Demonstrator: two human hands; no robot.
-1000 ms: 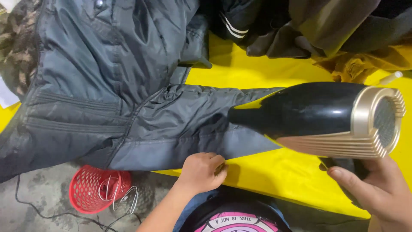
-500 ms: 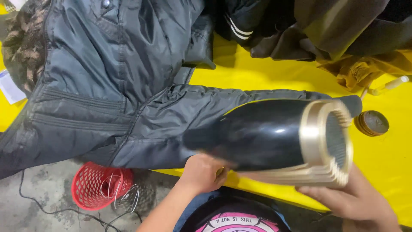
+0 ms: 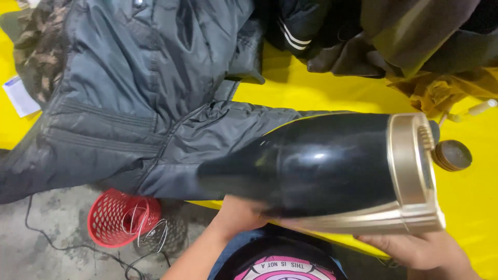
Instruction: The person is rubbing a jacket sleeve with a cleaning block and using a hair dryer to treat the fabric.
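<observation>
The black-and-gold dryer [image 3: 332,171], gripped from below in the right hand [image 3: 415,249], is best aimed along the grey jacket sleeve [image 3: 218,140] pinned at the table's near edge by the left hand [image 3: 236,215], whose grip cannot be told.

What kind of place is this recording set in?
Probably a garment or laundry workshop: a grey jacket spread on a yellow-covered table, a black-and-gold blower held over it, more clothes heaped behind.
</observation>
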